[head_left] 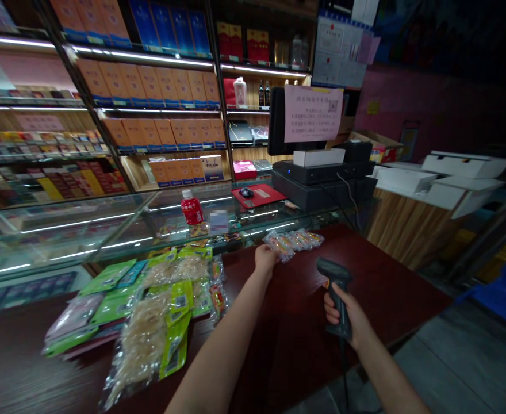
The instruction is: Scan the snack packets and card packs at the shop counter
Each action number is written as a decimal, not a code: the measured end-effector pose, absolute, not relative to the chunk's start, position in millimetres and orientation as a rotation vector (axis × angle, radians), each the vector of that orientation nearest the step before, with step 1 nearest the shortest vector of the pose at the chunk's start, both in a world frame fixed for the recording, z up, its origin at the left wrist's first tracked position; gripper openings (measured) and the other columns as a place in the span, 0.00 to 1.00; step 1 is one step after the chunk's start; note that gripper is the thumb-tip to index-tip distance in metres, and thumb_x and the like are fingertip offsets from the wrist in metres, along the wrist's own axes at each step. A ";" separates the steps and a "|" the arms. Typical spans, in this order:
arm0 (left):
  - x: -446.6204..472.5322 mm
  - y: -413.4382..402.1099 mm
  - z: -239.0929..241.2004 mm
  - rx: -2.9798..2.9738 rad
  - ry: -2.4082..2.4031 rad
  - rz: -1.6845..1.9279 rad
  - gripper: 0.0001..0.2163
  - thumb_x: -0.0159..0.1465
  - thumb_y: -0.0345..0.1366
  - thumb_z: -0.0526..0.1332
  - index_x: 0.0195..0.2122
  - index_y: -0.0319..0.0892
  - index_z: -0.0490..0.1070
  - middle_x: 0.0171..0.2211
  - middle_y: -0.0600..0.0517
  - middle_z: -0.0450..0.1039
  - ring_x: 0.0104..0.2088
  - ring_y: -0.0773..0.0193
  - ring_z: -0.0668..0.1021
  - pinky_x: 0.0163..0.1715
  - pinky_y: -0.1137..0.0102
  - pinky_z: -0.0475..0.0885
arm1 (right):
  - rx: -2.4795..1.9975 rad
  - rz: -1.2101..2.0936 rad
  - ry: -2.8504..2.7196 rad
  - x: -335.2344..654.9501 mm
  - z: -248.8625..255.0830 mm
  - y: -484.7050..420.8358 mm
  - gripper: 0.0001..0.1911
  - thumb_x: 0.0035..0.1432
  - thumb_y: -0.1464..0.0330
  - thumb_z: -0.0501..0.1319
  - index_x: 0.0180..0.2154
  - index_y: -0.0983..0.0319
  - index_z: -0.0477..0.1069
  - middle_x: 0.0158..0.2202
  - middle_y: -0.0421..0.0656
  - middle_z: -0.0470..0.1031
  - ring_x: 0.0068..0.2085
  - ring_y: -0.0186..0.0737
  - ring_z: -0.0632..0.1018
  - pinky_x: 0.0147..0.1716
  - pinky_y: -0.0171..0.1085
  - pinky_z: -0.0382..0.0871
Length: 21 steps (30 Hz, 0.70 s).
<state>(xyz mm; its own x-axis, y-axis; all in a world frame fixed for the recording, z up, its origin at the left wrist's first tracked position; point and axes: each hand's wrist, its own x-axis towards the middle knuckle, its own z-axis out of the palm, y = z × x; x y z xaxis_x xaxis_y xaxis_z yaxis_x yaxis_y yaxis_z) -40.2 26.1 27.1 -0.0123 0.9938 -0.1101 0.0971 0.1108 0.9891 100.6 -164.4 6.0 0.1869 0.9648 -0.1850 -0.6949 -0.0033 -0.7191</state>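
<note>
My right hand (pixel 344 310) is wrapped round the handle of a dark barcode scanner (pixel 336 273), held above the right part of the dark red table, its cable hanging down. Farther off, my left hand (pixel 265 259) pinches the left end of a row of small clear snack packets (pixel 298 240) lying near the table's back edge. To the left of my left arm lie clear-and-green snack bags (pixel 149 322) in a spread pile. A few small orange-red packets (pixel 217 296) lie at that pile's right side.
A glass counter (pixel 123 221) runs behind the table (pixel 287 345), with a red bottle (pixel 191 208) on it. Behind the packets stand a monitor (pixel 278 123) and a black cash drawer (pixel 322 190). White boxes (pixel 408 178) sit at right, near a blue chair (pixel 505 293). Shelves hold boxed goods.
</note>
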 end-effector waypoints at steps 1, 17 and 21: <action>-31.3 34.4 30.7 1.219 1.382 1.056 0.04 0.53 0.28 0.64 0.29 0.37 0.69 0.26 0.51 0.74 0.25 0.67 0.78 0.26 0.74 0.73 | -0.812 1.361 -0.420 100.1 5.8 -164.3 0.20 0.46 0.57 0.71 0.36 0.61 0.69 0.18 0.32 0.64 0.15 0.23 0.60 0.12 0.24 0.51; 4.5 89.6 44.1 1.591 1.626 0.953 0.05 0.53 0.30 0.67 0.32 0.37 0.77 0.34 0.42 0.79 0.40 0.57 0.80 0.40 0.71 0.71 | -0.862 1.300 -0.408 94.5 8.4 -163.1 0.22 0.45 0.57 0.72 0.37 0.61 0.69 0.18 0.32 0.65 0.15 0.24 0.60 0.12 0.25 0.51; -15.7 72.4 49.5 1.655 1.565 1.000 0.08 0.56 0.30 0.64 0.37 0.36 0.77 0.36 0.43 0.79 0.39 0.59 0.80 0.40 0.71 0.71 | -0.854 1.303 -0.421 96.3 6.2 -162.8 0.22 0.46 0.57 0.72 0.37 0.61 0.69 0.18 0.33 0.66 0.15 0.24 0.61 0.12 0.25 0.52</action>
<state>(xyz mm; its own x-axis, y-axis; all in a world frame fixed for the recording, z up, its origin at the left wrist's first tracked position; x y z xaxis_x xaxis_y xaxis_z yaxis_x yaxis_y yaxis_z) -15.7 72.4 49.5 0.0002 0.9953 0.0969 0.5061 -0.0837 0.8584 96.3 -162.8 6.2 0.2486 0.9508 -0.1849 -0.6625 0.0276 -0.7485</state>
